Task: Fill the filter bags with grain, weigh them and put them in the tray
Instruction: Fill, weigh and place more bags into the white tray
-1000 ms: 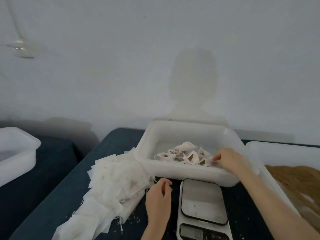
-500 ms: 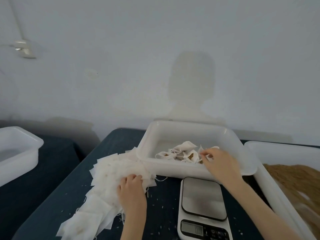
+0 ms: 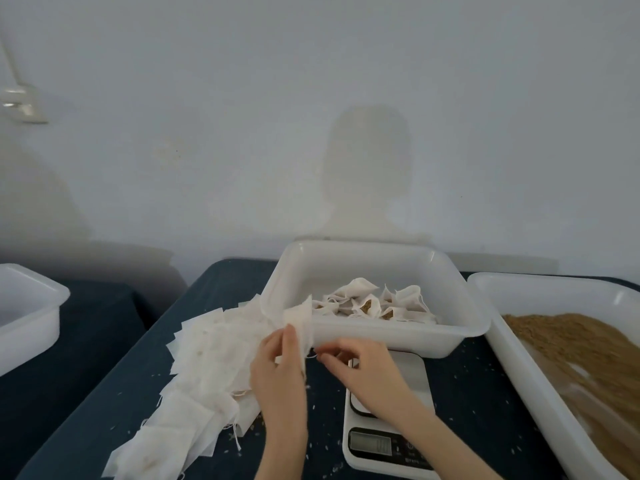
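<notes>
An empty filter bag (image 3: 298, 318) is held upright above the worktop (image 3: 464, 382), just in front of the tray (image 3: 377, 337) of filled bags (image 3: 374, 303). The left hand (image 3: 277, 372) grips its lower edge; the right hand (image 3: 367, 372) pinches its string beside the scale (image 3: 388, 445).

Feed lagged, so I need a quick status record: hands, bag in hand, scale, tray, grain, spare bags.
left hand: holds an empty filter bag upright
right hand: pinches at the bag's lower edge, above the scale
scale: nothing on the visible part of its plate
tray: several filled bags inside
grain: in the bin on the right
empty bags: heaped left of the hands
</notes>
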A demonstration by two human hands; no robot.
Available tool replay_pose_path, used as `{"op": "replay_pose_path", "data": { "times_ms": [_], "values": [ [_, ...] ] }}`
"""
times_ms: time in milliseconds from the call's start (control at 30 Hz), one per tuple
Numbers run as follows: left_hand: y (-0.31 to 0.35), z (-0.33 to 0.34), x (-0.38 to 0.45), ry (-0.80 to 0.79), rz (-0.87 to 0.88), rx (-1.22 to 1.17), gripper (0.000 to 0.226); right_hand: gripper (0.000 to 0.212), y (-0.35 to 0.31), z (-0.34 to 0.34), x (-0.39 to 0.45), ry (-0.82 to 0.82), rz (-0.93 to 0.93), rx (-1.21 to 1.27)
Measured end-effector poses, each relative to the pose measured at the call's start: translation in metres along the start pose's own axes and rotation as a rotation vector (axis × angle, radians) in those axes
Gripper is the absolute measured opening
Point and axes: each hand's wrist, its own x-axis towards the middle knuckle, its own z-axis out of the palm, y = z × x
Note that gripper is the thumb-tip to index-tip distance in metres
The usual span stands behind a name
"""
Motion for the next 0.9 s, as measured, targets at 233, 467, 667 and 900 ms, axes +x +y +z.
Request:
{"op": "replay_pose_path", "data": {
  "times_ms": [233, 467, 667, 900],
  "values": [
    [0.006, 0.032, -0.027, -0.199, -0.244, -0.229, 0.038, 0.017, 0.001, -0.011, -0.007, 0.125, 0.031, 0.270],
    [-0.002, 0.053, -0.040, -0.384, -0.193, -0.136, 0.047, 0.014, 0.020, -0.034, -0.015, 0.224, 0.110, 0.236],
    [-0.005, 0.060, -0.036, -0.600, 0.058, 0.155, 0.018, 0.003, 0.035, -0.060, -0.016, 0.269, 0.208, 0.282],
    [-0.005, 0.058, -0.017, -0.933, 0.537, 0.451, 0.109, 0.014, 0.034, -0.079, -0.017, 0.247, 0.240, 0.334]
  ]
}}
